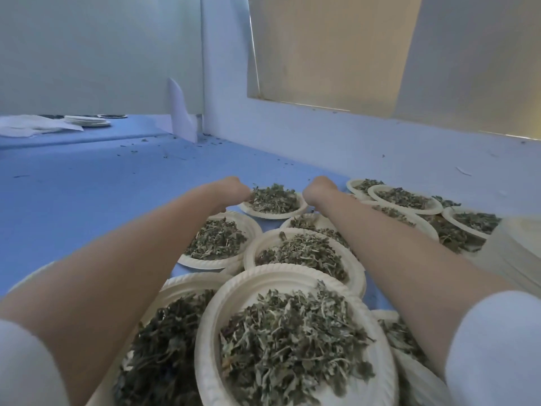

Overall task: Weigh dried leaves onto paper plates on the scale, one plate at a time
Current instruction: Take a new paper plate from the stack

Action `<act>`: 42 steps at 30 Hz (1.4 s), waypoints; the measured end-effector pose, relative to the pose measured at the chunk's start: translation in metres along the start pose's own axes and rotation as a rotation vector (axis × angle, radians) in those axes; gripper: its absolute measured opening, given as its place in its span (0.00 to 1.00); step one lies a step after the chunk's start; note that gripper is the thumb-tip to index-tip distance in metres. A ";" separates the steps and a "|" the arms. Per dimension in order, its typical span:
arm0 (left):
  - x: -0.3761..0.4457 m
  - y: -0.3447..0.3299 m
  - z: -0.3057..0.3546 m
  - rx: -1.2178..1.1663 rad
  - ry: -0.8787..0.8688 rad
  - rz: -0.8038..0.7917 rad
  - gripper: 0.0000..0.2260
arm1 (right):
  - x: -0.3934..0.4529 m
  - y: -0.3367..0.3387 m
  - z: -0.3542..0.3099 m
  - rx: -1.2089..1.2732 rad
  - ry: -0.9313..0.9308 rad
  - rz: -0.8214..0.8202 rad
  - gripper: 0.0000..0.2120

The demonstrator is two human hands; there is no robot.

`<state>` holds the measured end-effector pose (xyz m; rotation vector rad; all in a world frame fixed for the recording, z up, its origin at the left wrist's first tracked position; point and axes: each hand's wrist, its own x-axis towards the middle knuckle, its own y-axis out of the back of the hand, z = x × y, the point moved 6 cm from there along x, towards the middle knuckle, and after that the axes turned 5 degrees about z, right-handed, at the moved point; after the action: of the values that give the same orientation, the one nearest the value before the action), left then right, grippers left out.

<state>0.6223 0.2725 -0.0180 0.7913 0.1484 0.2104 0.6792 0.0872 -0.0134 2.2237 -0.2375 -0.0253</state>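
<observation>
Fingers of both hands hidden behind the wrists; grasp impossible to tell. Left hand at the left rim, right hand at the right rim of the far plate, heaped with dried leaves. Beneath, a blue worktop, strewn with leaf crumbs, against a pale wall. About eleven filled plates visible, overlapping. One stack of empty plates far left, beside white paper.

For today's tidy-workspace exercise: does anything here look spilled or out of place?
Yes. Loose leaf crumbs lie scattered over the blue table toward the back wall, off any plate. The filled plates also overlap one another instead of sitting flat and apart.
</observation>
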 end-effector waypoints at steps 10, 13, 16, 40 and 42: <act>-0.039 0.021 0.036 -0.064 -0.101 -0.016 0.09 | -0.030 0.045 -0.028 -0.093 0.162 -0.075 0.18; -0.066 0.030 0.056 -0.087 -0.149 0.006 0.03 | -0.050 0.060 -0.033 -0.049 0.174 -0.082 0.18; -0.098 0.034 0.076 -0.118 -0.183 0.022 0.03 | -0.075 0.078 -0.032 0.022 0.190 -0.118 0.17; -0.248 -0.141 0.229 0.253 -0.236 0.065 0.11 | -0.163 0.274 0.194 -0.439 0.185 -0.033 0.12; -0.241 -0.149 0.223 0.105 -0.174 0.047 0.14 | -0.156 0.275 0.212 -0.396 0.144 -0.031 0.13</act>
<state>0.4550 -0.0415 0.0429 0.9143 -0.0242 0.1785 0.4604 -0.2149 0.0615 1.8249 -0.1071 0.0657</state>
